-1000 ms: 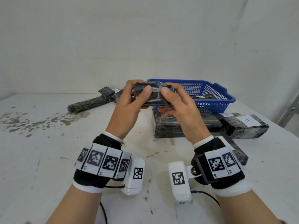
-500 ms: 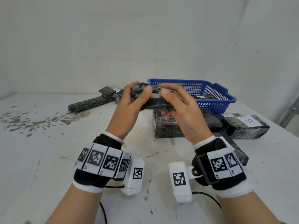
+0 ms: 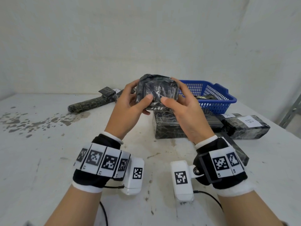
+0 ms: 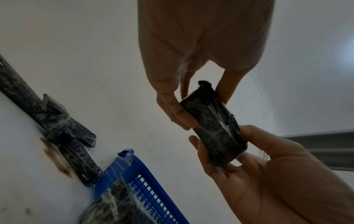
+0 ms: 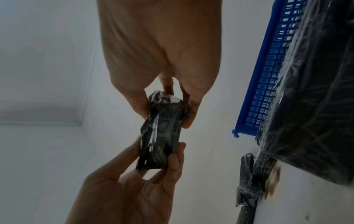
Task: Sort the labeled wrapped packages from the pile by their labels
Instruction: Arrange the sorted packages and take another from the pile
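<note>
A small black plastic-wrapped package (image 3: 157, 91) is held up above the table between both hands. My left hand (image 3: 130, 101) grips its left end, thumb on the near face, fingers behind. My right hand (image 3: 180, 103) grips the right end the same way. No label shows on the face turned toward me. The wrist views show the same package (image 4: 214, 125) (image 5: 162, 131) pinched at both ends. On the table to the right lies a wrapped package labeled B (image 3: 247, 126), with a large wrapped block (image 3: 167, 128) under my hands.
A blue plastic basket (image 3: 216, 95) with a wrapped item inside stands behind the right hand. A long wrapped roll (image 3: 88, 105) and a small labeled packet (image 3: 108, 92) lie at the back left. Dark stains mark the white table (image 3: 40, 160) at left.
Both hands have tilted the small package up, so its broad face now points toward me instead of its narrow edge; it also sits slightly higher.
</note>
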